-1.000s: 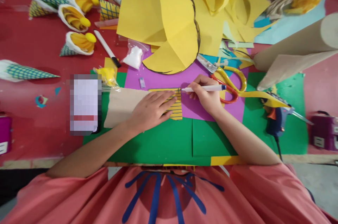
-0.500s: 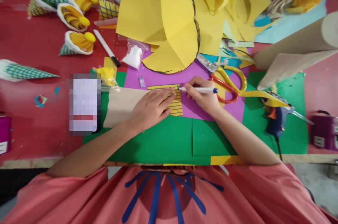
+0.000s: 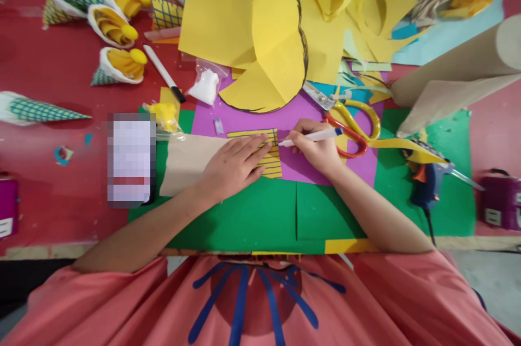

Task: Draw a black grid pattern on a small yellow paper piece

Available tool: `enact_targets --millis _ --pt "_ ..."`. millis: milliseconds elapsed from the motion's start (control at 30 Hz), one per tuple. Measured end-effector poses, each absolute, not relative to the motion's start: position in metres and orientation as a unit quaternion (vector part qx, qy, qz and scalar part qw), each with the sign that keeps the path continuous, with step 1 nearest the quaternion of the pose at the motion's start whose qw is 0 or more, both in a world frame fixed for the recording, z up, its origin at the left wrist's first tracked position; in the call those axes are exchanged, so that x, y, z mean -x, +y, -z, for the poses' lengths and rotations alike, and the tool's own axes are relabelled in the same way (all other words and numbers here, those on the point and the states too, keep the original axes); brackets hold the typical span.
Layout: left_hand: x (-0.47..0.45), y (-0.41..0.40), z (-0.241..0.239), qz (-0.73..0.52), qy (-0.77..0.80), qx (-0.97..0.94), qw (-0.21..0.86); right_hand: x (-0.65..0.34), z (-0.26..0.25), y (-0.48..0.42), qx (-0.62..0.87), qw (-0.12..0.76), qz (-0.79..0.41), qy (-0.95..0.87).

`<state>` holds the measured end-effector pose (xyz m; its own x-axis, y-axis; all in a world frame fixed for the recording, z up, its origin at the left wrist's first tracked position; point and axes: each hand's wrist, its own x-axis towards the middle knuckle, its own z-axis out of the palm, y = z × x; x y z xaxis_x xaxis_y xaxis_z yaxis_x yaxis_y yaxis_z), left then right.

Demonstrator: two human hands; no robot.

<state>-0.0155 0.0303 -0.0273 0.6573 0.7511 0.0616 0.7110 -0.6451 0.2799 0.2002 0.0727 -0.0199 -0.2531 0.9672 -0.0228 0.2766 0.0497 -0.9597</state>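
Two hands are seen at work over a small yellow paper piece (image 3: 272, 164) ruled with dark lines, which lies on a purple sheet (image 3: 309, 169) in the middle of the surface (image 3: 49, 69). The left hand (image 3: 234, 167) is laid flat, fingers spread and released, pressing down on the yellow paper piece and on a strip of brown card (image 3: 185, 164) that is tucked against the paper's left side. The right hand (image 3: 317, 148) is closed around a white pen (image 3: 311, 138) with a blue cap end; the pen is held nearly level, and its tip is set against the right edge of the yellow paper piece. A green sheet (image 3: 252, 215) is spread under the purple one and reaches toward the person's body.

Just beyond the right hand, scissors (image 3: 354, 129) with orange and yellow handles are lying on the purple sheet. A blue glue gun (image 3: 425, 183) is resting on the green sheet, well to the right. Large yellow sheets (image 3: 228, 9), one marked with a dark curved outline, are piled at the far side. Several finished paper cones (image 3: 118, 63) with yellow tops are gathered at the far left, and a brown card roll (image 3: 448, 74) is lying at the right.
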Motion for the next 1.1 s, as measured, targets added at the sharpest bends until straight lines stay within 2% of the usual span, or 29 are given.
enact_targets --millis 133,567,833,1100 --pt "0.0164 0.0309 0.0309 -0.095 0.425 -0.891 0.129 -0.2009 0.0219 0.0714 0.489 0.386 -0.499 -0.603" --pt "0.0154 0.032 0.0288 -0.08 0.43 -0.891 0.12 -0.1968 0.0206 0.0706 0.507 0.339 -0.44 -0.659" --pt "0.0152 0.0316 0.0294 -0.082 0.426 -0.895 0.101 -0.1978 0.0187 0.0724 0.492 0.323 -0.461 -0.664" --pt "0.0163 0.0317 0.0314 -0.105 0.45 -0.878 0.125 -0.2012 0.021 0.0685 0.493 0.379 -0.497 -0.606"
